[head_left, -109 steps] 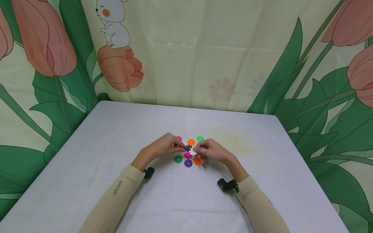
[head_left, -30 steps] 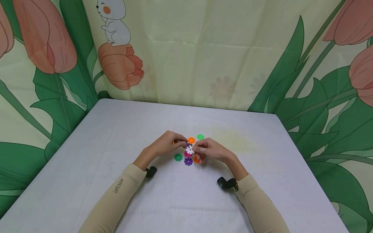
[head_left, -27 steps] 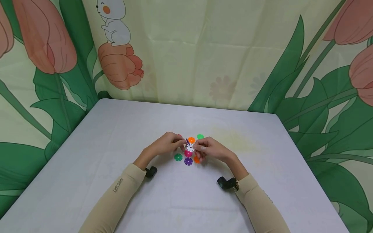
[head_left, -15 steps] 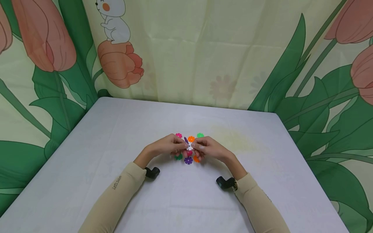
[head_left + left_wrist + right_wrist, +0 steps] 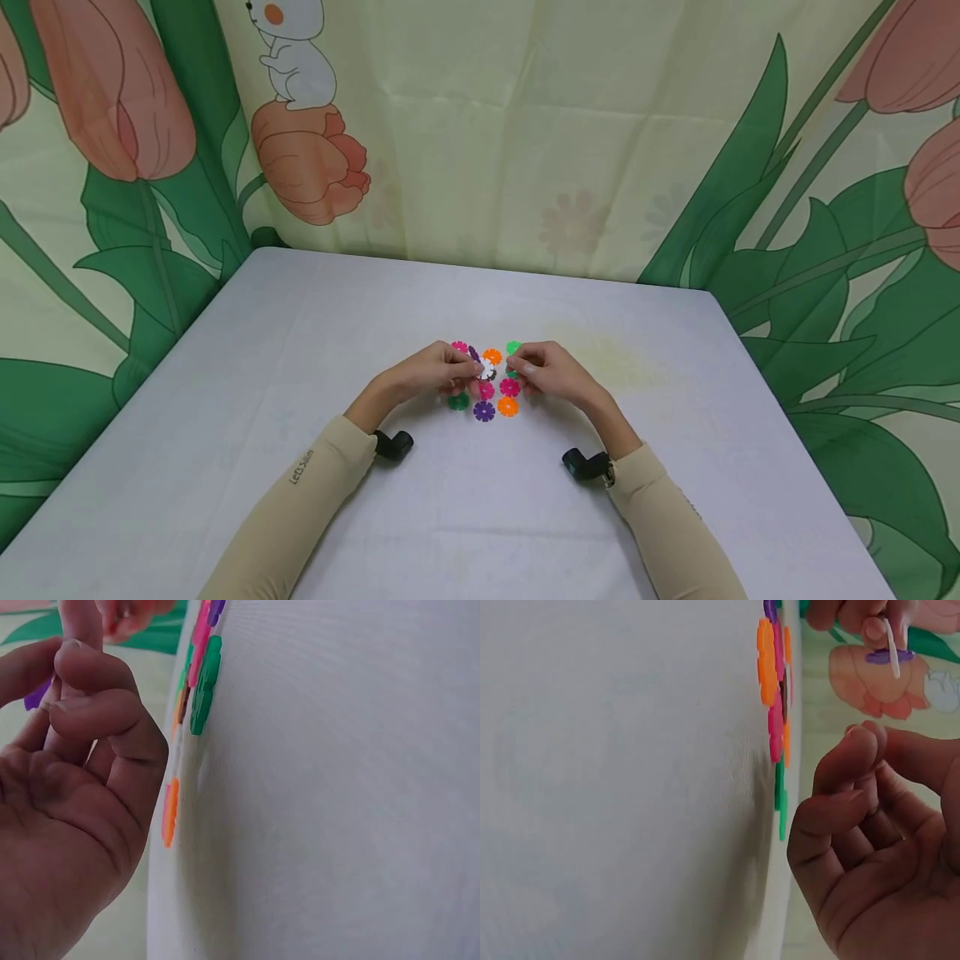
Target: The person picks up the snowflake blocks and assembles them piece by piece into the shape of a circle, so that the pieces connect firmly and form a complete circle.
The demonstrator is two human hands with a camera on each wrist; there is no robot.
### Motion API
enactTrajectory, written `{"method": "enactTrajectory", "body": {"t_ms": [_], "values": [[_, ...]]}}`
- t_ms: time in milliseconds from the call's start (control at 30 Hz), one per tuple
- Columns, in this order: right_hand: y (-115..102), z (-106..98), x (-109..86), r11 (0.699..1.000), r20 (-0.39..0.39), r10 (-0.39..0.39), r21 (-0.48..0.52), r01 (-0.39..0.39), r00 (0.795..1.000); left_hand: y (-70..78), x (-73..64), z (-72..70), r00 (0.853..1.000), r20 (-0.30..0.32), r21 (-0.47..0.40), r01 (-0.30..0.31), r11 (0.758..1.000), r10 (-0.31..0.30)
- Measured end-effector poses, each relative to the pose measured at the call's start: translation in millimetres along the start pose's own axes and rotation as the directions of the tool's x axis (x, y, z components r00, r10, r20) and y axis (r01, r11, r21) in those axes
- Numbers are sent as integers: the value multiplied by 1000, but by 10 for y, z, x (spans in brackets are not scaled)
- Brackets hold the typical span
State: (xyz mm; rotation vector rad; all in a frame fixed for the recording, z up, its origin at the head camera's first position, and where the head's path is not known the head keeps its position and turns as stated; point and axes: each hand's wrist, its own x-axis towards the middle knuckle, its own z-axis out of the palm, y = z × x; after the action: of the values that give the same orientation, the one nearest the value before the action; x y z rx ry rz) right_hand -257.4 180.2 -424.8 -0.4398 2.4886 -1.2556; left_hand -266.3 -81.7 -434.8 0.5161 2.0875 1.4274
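In the head view, my left hand [image 5: 438, 369] pinches a white notched snowflake disc [image 5: 488, 367] between thumb and fingers, above the table. A purple snowflake disc [image 5: 473, 353] is joined to it at an angle; the right wrist view shows the white disc [image 5: 893, 651] edge-on, crossing the purple one [image 5: 880, 657]. My right hand [image 5: 553, 369] is just to the right of them, apart from the discs. In the right wrist view its fingers are loosely curled, with thumb and forefinger tips close together and nothing seen between them.
Loose snowflake discs lie below and around the hands: purple [image 5: 484, 411], orange [image 5: 507, 406], pink [image 5: 510, 387], dark green [image 5: 458, 402], light green [image 5: 513, 347] and others partly hidden. A white cloth covers the table [image 5: 480, 517]; a tulip-printed curtain [image 5: 480, 167] hangs behind.
Both hands worked the white and purple discs together; now they are joined. The right hand has let go of the white disc and moved right, while the left still holds the pair.
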Motion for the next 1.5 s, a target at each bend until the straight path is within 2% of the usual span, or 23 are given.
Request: {"method": "enactTrajectory", "body": {"t_ms": [200, 467, 733, 1133, 1500], "values": [[74, -63, -18, 990, -112, 73, -116, -86, 991, -15, -1, -6, 1000, -15, -25, 24, 999, -24], [117, -78, 1, 979, -63, 74, -185, -84, 995, -21, 20, 0, 998, -22, -55, 58, 997, -60], [105, -17, 24, 950, -100, 62, -299, -90, 993, -8, 11, 3, 998, -27, -34, 51, 998, -52], [132, 9, 36, 954, -165, 93, -268, -135, 982, -20, 4, 3, 998, -4, -47, 65, 997, -65], [132, -29, 11, 969, -177, 81, -215, -119, 981, -51, 17, -7, 998, 9, -70, 63, 996, -63]]}}
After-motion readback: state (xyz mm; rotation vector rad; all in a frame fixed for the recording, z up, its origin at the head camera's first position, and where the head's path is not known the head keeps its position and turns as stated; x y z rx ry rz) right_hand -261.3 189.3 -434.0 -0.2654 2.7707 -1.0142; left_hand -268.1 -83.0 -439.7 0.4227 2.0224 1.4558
